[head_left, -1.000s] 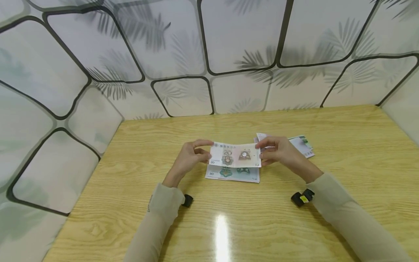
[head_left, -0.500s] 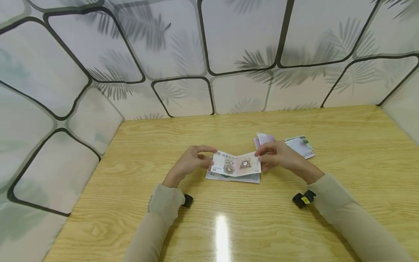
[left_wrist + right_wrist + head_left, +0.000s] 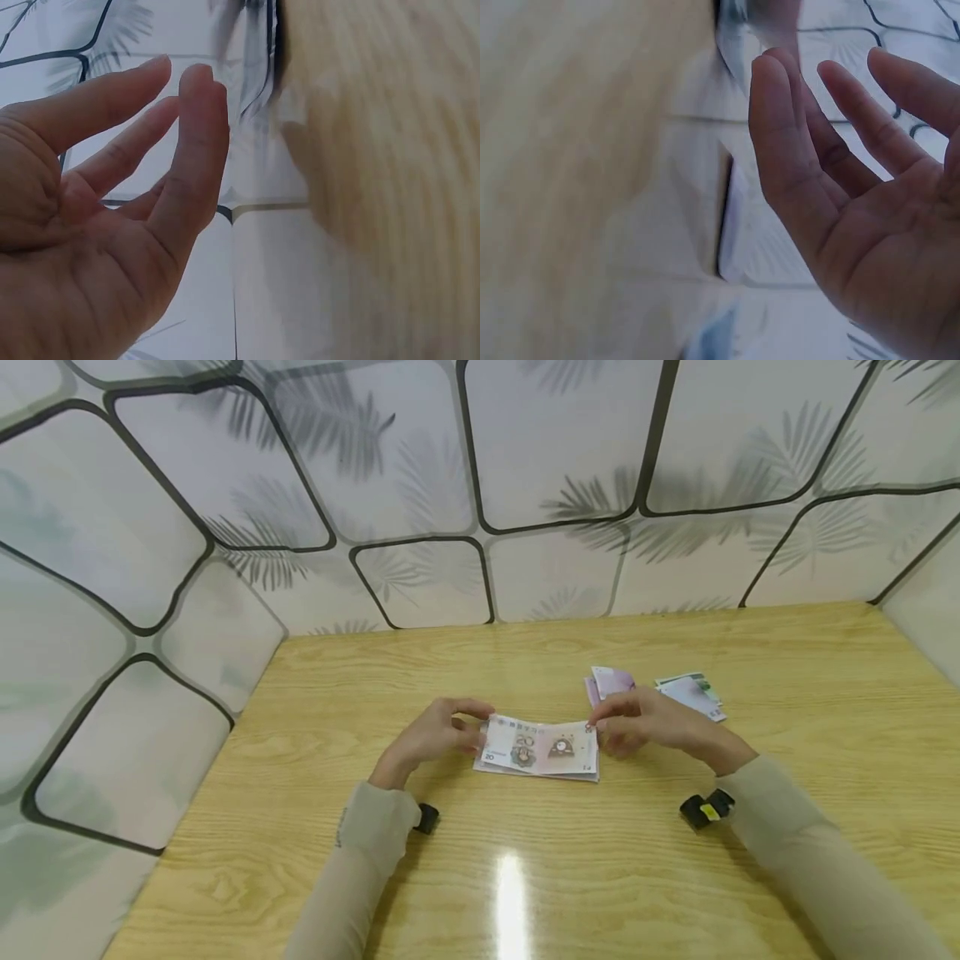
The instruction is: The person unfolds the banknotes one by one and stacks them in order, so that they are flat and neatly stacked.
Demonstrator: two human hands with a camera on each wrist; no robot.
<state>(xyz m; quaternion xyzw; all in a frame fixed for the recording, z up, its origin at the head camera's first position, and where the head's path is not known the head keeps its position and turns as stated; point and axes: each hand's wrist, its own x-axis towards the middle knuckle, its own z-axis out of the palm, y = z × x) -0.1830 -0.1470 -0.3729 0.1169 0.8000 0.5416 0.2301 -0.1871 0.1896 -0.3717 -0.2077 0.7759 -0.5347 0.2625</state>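
Observation:
A banknote-like paper printed 20 [image 3: 542, 748] lies in the middle of the wooden table, slightly bowed. It rests on another paper note [image 3: 589, 777], of which only the lower and left edges show. My left hand [image 3: 433, 732] is at the left end of the top note. At its right end is my right hand [image 3: 651, 722]. The left wrist view shows the left hand [image 3: 135, 180] with loosely bent fingers and nothing between them. The right hand [image 3: 855, 195] likewise has spread fingers and holds nothing in the right wrist view.
Behind the right hand lie purple notes [image 3: 612, 680], partly folded up. Green and pale notes [image 3: 692, 695] lie to their right. The patterned wall [image 3: 420, 581] borders the wooden table [image 3: 360, 677] at the back and left.
The 20 note, held up between both hands and bent in the middle, has come down flat onto the note below. Both hands have lowered and let go of it.

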